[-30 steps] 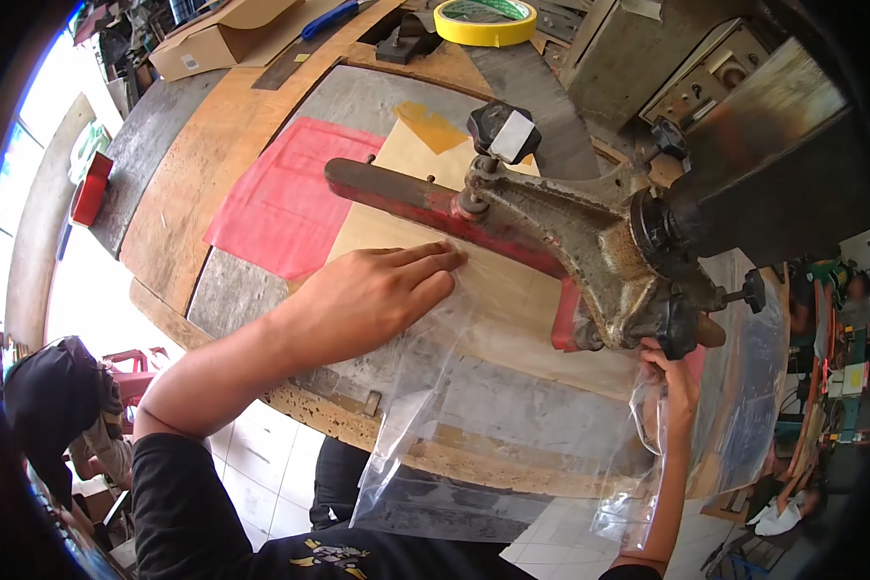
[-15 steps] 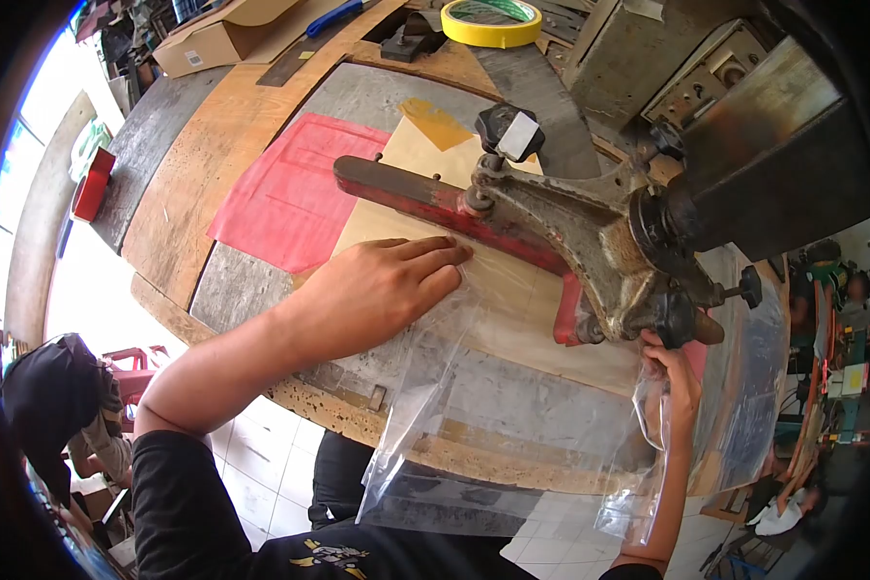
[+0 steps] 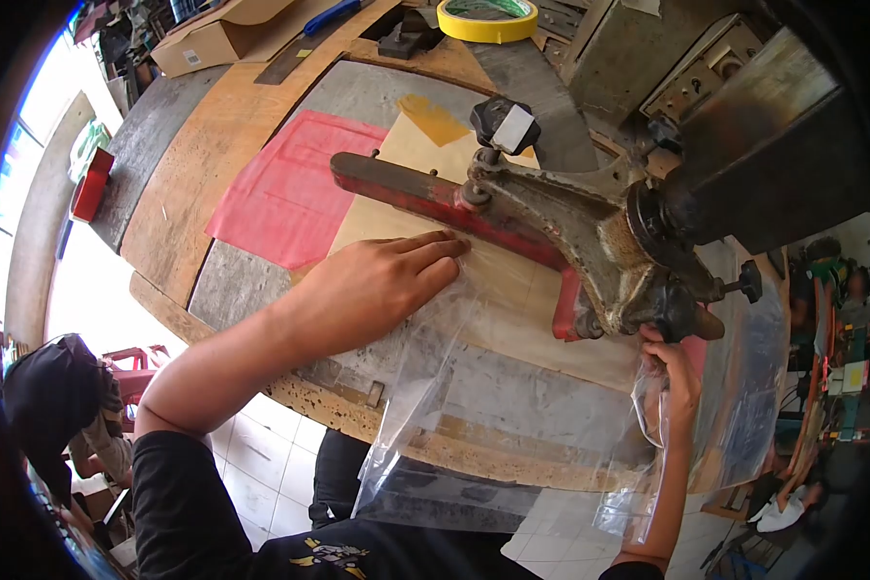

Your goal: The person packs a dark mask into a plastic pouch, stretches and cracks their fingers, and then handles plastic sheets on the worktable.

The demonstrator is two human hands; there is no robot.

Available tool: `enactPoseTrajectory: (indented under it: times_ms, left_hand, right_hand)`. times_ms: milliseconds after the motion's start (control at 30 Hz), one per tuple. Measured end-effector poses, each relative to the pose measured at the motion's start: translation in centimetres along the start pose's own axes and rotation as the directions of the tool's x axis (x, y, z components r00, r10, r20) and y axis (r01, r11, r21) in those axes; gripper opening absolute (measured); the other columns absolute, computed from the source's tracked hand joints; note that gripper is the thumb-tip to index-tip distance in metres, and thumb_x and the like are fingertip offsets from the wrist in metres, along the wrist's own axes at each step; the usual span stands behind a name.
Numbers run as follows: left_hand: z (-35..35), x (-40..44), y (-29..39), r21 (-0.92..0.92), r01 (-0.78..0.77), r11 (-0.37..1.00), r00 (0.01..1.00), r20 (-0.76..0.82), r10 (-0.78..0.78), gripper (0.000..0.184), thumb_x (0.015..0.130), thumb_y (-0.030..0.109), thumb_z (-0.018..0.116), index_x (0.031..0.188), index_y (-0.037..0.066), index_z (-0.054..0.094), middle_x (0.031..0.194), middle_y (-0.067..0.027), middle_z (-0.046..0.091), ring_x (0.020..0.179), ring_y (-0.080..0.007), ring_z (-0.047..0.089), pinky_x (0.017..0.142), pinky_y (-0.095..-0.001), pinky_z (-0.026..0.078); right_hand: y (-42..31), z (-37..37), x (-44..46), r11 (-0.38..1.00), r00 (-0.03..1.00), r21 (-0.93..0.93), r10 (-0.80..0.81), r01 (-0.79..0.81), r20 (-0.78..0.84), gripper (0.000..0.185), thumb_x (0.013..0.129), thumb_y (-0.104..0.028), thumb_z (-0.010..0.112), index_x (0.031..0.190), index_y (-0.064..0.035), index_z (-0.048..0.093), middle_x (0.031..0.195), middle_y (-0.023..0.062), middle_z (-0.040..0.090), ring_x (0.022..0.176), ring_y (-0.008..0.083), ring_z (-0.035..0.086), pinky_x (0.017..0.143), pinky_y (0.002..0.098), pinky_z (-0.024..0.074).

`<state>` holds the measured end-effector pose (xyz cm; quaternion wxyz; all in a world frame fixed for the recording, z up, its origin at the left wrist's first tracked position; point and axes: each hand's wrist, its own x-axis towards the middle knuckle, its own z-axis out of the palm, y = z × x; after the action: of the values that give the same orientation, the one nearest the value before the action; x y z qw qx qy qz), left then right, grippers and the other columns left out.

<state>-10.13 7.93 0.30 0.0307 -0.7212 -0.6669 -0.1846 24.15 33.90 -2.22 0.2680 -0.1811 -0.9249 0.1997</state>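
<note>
A clear plastic sheet spans between my two hands and hangs past the table's front edge. My left hand is closed at the plastic's left edge, its fingertips down on tan paper just in front of the red-sided metal bar. Below the black knob at the bar's right end, my right hand pinches the plastic's right edge; part of its fingertips is hidden. The bar hangs from a metal machine arm above the paper. Left of the paper lies a pink sheet.
Yellow tape roll, open cardboard box and blue-handled tool are at the back. A red object sits at the left edge. The heavy machine column stands at right. A person in a dark cap is at lower left.
The view has shifted very slightly. Both hands keep their places on the plastic, and the machine arm stays where it was.
</note>
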Motion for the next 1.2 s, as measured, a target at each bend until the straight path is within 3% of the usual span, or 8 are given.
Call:
enactPoseTrajectory:
  times_ms: [533,600,633,700,1033,1100,1133,1200]
  left_hand:
    - [0.3,-0.4,-0.3,0.037,-0.007,0.999,1.000,0.028,0.006,0.028,0.092,0.007,0.058,0.118,-0.003,0.058,0.144,-0.0199,0.062,0.131,-0.0318,0.064,0.099,-0.0380,0.060]
    - [0.4,-0.3,-0.3,0.034,-0.002,0.999,1.000,0.030,0.001,0.028,0.092,0.007,0.058,0.118,-0.003,0.058,0.144,-0.0200,0.062,0.131,-0.0319,0.064,0.099,-0.0379,0.060]
    - [0.3,-0.2,-0.3,0.030,-0.003,1.000,1.000,0.026,0.002,0.028,0.092,0.007,0.058,0.118,-0.003,0.058,0.144,-0.0199,0.062,0.131,-0.0318,0.064,0.099,-0.0377,0.060]
    - [0.2,-0.2,-0.2,0.024,-0.002,1.000,1.000,0.023,0.001,0.028,0.092,0.007,0.058,0.118,-0.003,0.058,0.144,-0.0198,0.062,0.130,-0.0317,0.065,0.099,-0.0375,0.060]
    - [0.0,-0.3,-0.2,0.025,0.001,1.000,0.999,0.035,-0.002,0.026,0.091,0.006,0.058,0.116,-0.002,0.058,0.143,-0.0186,0.063,0.128,-0.0310,0.066,0.096,-0.0373,0.061]
    - [-0.2,-0.1,0.0,0.010,-0.013,1.000,0.999,0.034,0.013,0.026,0.091,0.005,0.058,0.116,-0.002,0.059,0.144,-0.0180,0.063,0.128,-0.0310,0.066,0.096,-0.0375,0.062]
    - [-0.3,0.0,0.0,0.000,0.000,1.000,1.000,0.027,0.000,0.022,0.092,0.005,0.061,0.113,-0.002,0.060,0.142,-0.0188,0.064,0.126,-0.0335,0.067,0.096,-0.0401,0.062]
    - [-0.2,0.2,0.2,-0.030,-0.015,0.999,1.000,0.009,0.015,0.019,0.093,0.005,0.063,0.110,-0.001,0.061,0.141,-0.0195,0.065,0.124,-0.0361,0.068,0.095,-0.0427,0.063]
  right_hand:
    - [0.3,-0.4,-0.4,1.000,1.000,0.002,-0.004,0.004,0.023,0.030,0.082,0.015,0.063,0.108,0.0029,0.068,0.103,0.0208,0.073,0.091,0.0345,0.074,0.079,0.0392,0.0607]
    - [0.5,-0.4,-0.6,0.998,0.999,-0.063,-0.011,0.013,0.033,0.026,0.087,0.014,0.061,0.109,0.0027,0.071,0.114,0.0174,0.074,0.092,0.0207,0.071,0.079,0.0304,0.0566]
    - [0.5,-0.4,-0.6,0.998,0.999,-0.062,-0.010,0.012,0.035,0.026,0.087,0.014,0.061,0.109,0.0027,0.071,0.114,0.0174,0.074,0.092,0.0207,0.071,0.079,0.0304,0.0566]
    - [0.5,-0.2,-0.5,1.000,1.000,-0.016,0.012,-0.012,0.001,0.030,0.080,0.015,0.064,0.107,0.0023,0.069,0.104,0.0199,0.074,0.093,0.0357,0.074,0.080,0.0408,0.0606]
    - [0.4,0.2,-0.6,0.996,1.000,-0.095,0.000,-0.001,-0.002,0.031,0.082,0.019,0.063,0.107,0.0031,0.070,0.110,0.0201,0.075,0.097,0.0313,0.075,0.081,0.0370,0.0611]
    - [1.1,0.3,-1.3,0.982,0.990,0.124,0.142,-0.143,0.017,0.034,0.080,0.022,0.062,0.108,0.0033,0.070,0.115,0.0188,0.075,0.102,0.0297,0.075,0.084,0.0367,0.0613]
    - [0.6,-0.1,-1.1,0.982,0.988,0.106,0.156,-0.156,0.008,0.034,0.080,0.022,0.062,0.108,0.0033,0.070,0.115,0.0188,0.075,0.102,0.0297,0.075,0.084,0.0367,0.0613]
    - [-0.9,-0.4,0.1,1.000,0.999,-0.016,0.014,-0.014,0.044,0.036,0.079,0.022,0.061,0.109,0.0036,0.070,0.120,0.0195,0.074,0.108,0.0298,0.074,0.087,0.0362,0.0614]
